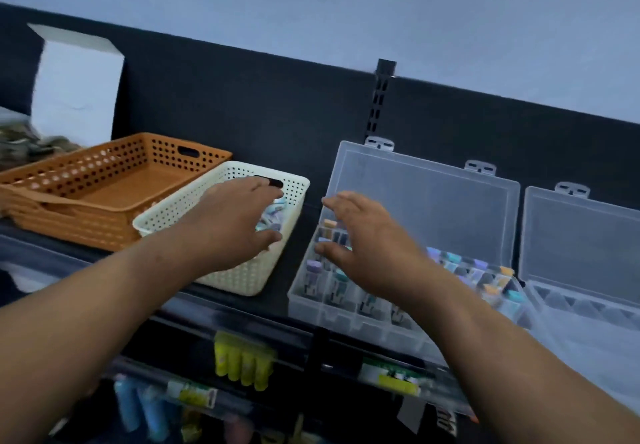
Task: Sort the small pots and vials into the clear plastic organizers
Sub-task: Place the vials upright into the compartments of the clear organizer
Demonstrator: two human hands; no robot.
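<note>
A cream perforated basket (242, 277) on the black shelf holds several small pots and vials (272, 217) with pastel caps. My left hand (232, 222) reaches into it with fingers spread, holding nothing that I can see. To the right lies a clear plastic organizer (346, 312) with its lid (426, 208) open against the back panel; several capped vials (313, 272) stand in its compartments. My right hand (360, 239) hovers over its left compartments, fingers extended, holding nothing visible. A second clear organizer (588, 305) lies open at the far right.
An orange perforated basket (104, 180) sits left of the cream one, with a white box (76, 87) behind it. Below the shelf edge hang yellow tubes (242, 360) and blue items (138, 405). A black upright rail (379, 97) runs up the back panel.
</note>
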